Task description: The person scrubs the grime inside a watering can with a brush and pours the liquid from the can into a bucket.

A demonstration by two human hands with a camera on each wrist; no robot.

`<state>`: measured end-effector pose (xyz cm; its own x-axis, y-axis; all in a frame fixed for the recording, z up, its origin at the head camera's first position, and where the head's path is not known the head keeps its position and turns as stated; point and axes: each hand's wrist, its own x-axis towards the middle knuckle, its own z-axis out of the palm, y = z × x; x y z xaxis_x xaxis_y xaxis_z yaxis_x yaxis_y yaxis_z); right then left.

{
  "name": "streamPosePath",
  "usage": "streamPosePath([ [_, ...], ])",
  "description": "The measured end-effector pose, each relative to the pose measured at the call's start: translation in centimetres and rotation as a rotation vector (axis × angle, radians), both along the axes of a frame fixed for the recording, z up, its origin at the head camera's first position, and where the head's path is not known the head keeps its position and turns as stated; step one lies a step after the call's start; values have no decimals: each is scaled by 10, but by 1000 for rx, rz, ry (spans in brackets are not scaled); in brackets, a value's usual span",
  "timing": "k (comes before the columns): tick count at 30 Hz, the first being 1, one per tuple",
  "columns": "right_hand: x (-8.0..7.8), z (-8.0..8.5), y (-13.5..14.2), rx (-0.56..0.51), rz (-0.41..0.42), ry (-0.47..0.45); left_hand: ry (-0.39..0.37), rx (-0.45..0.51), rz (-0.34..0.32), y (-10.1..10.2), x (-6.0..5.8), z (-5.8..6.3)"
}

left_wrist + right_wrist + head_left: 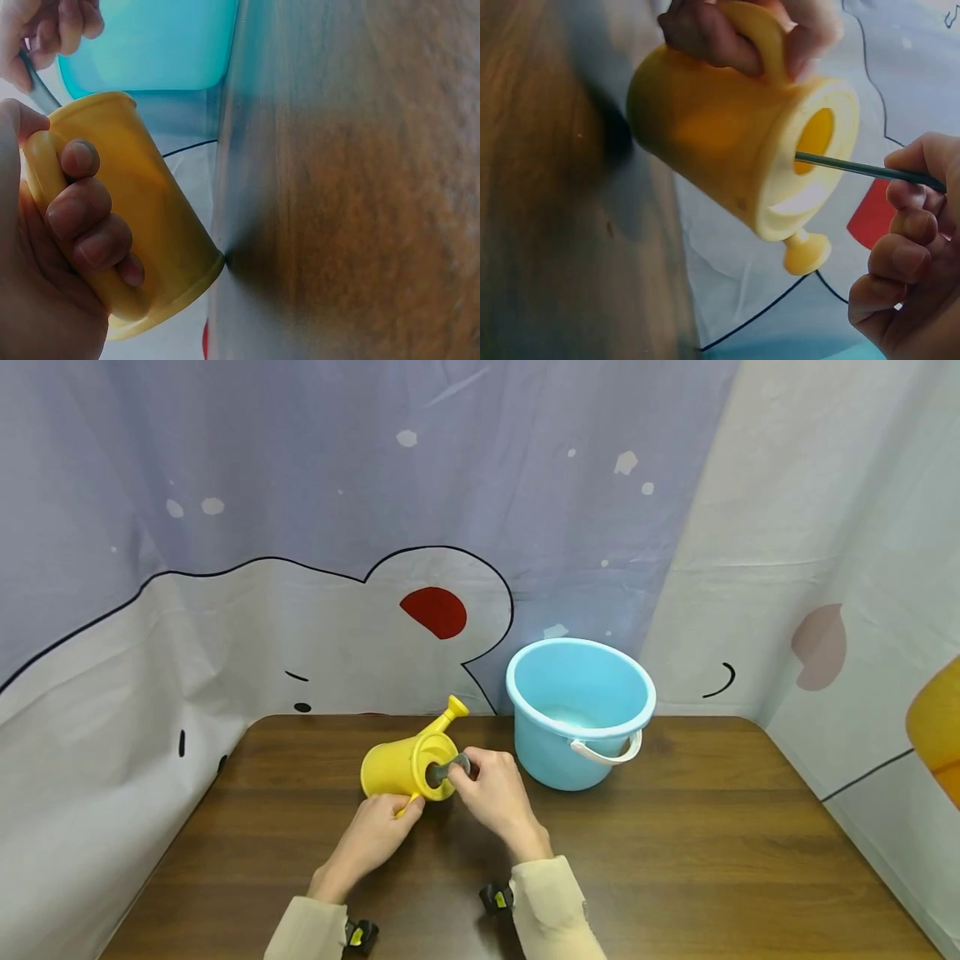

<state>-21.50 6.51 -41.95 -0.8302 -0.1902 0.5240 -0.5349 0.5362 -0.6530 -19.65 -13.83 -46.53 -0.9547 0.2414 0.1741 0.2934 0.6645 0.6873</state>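
Note:
A yellow watering can [390, 767] lies tipped over on its side above the table, its round opening turned toward my right hand and its spout [444, 717] pointing up and away. My left hand [375, 831] grips the can's handle [46, 169], fingers curled around it in the left wrist view. My right hand [497, 793] pinches a slim grey-green tool [855, 167] between thumb and fingers. The tool reaches through the can's opening, and its far end is hidden inside. Low on the can, the base edge comes right down at the tabletop in the left wrist view.
Just right of the can, a light blue bucket [551, 752] with a white handle [611, 758] stands near the back edge of the brown wooden table [675, 860]. A printed curtain [300, 485] hangs behind. At the far right edge shows a yellow-orange shape [937, 727].

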Motion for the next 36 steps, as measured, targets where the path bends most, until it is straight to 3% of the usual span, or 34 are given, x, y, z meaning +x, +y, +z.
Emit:
streamPosePath([
  [15, -1, -8, -11, 99, -43, -170, 4, -6, -10, -1, -1, 1],
  [26, 3, 1, -7, 73, -93, -128, -8, 7, -5, 2, 0, -1],
  [36, 6, 8, -6, -39, -95, -42, 33, -12, -1, 0, -2, -4],
])
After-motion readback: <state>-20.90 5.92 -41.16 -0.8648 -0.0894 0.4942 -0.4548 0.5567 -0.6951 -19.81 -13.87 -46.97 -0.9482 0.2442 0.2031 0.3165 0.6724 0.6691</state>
